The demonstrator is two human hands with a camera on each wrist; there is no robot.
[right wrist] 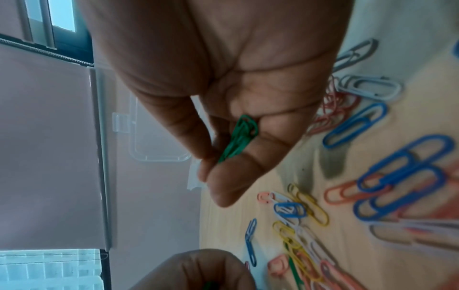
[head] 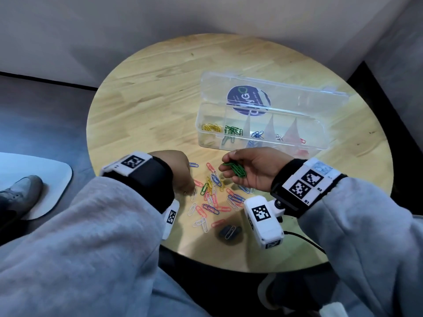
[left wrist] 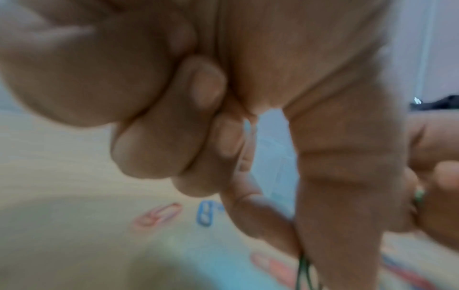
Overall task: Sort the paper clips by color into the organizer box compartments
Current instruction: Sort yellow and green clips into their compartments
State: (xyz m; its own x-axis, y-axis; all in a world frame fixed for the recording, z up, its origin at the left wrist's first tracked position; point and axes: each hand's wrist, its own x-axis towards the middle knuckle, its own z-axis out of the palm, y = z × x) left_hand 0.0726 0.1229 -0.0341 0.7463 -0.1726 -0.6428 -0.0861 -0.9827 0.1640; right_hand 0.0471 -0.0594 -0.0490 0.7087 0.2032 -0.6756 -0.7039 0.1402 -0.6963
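Note:
Loose paper clips in several colors lie mixed on the round wooden table, also seen in the right wrist view. My right hand hovers palm-up just above them, thumb and fingers holding a bunch of green clips. My left hand reaches down into the pile's left side; its thumb and forefinger pinch a green clip. Beyond the hands stands the clear organizer box with yellow, green, blue, white and red clips in separate compartments.
The box's clear lid lies open behind it, near the wall. A small dark object sits under a white clip near the table's front edge. A shoe rests on a white base on the floor at the left.

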